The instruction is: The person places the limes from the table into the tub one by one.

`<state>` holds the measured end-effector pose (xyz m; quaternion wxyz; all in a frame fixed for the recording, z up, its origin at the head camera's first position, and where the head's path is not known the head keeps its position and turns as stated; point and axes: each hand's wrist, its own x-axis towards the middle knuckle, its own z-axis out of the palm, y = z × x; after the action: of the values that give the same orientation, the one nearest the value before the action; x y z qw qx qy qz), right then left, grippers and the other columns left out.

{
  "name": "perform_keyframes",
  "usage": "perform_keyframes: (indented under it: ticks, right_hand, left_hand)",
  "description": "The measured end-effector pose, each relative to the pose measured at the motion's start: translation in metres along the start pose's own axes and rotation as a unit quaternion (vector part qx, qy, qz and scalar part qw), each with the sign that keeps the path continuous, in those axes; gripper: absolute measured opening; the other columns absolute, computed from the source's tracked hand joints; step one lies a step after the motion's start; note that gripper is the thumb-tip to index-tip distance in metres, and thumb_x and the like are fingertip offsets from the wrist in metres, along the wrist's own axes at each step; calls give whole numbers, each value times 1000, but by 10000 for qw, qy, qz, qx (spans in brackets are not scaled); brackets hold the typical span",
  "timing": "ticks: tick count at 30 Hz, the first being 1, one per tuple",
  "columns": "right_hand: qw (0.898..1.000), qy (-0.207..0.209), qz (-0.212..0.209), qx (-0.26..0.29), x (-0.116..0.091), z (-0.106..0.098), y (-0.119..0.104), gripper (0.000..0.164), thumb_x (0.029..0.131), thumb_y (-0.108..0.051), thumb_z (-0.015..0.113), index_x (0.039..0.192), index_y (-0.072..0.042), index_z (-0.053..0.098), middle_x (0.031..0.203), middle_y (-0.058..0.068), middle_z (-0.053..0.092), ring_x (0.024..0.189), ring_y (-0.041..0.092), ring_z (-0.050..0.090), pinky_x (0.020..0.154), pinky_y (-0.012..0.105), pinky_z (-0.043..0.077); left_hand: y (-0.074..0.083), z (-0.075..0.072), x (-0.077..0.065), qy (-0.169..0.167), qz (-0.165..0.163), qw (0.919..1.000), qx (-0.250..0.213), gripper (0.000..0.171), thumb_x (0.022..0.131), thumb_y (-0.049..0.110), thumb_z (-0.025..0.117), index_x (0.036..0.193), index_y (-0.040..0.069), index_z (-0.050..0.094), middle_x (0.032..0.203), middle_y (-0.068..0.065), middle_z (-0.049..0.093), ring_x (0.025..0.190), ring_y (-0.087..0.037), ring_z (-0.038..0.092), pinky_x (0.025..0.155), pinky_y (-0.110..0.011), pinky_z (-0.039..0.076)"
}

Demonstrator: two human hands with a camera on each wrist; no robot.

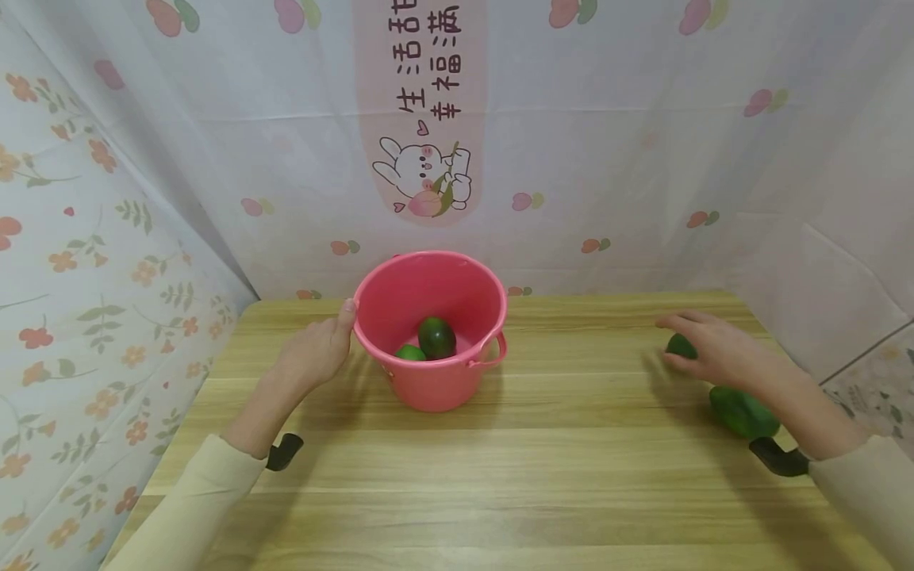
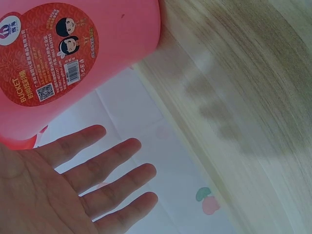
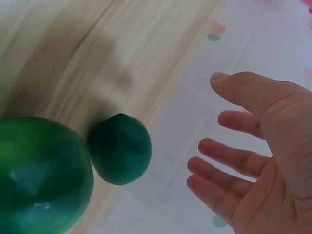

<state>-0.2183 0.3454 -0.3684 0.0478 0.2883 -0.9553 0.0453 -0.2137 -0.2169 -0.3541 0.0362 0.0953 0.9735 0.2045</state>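
Observation:
A pink bucket stands upright on the wooden table. Inside it lie a dark green roundish fruit and a brighter green one, partly hidden by the rim. My left hand is at the bucket's left side, thumb right at the rim; its other fingers are straight and spread in the left wrist view. Over at the right, my right hand hovers by a small dark green round fruit, fingers spread and nothing held. A larger glossy green fruit lies nearer, beneath the right wrist.
The wooden table reaches back to a white patterned curtain. A floral cloth hangs along the left side, and another pale sheet borders the right. The bucket's pink handle hangs at its right.

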Motion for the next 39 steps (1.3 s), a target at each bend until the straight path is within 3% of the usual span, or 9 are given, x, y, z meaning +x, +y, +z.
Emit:
perform_keyframes:
  ticks: [10,19,30,39]
  right_hand:
    - [9988,-327,371,58,-2,3,12,64,75,-23,79,125,4,49,120,29,49,106,47,48,80,55,41]
    - [9954,-733,601,157,2,8,22,66,76,-28,78,125,6,48,121,33,45,108,50,43,82,58,38]
    - [9941,-930,536,125,3,17,37,66,72,-27,81,119,9,51,113,34,48,103,52,46,79,58,39]
    - [9952,-914,345,8,4,23,47,56,69,-13,82,114,8,55,105,31,52,95,49,51,73,53,45]
  left_hand:
    - [-1,0,1,-81,-106,9999,-20,86,94,58,-4,121,5,59,64,-8,48,78,-27,56,68,-48,43]
    - [0,0,0,-48,-129,9999,-48,86,94,59,-4,109,5,62,62,-9,45,70,-25,53,63,-44,41]
    - [1,-1,0,-75,-145,9998,-60,86,93,60,-4,108,6,62,61,-8,45,67,-25,52,62,-42,40]
    - [1,-2,0,-78,-182,9998,-7,87,93,60,-4,113,6,61,63,-8,48,75,-27,55,66,-46,42]
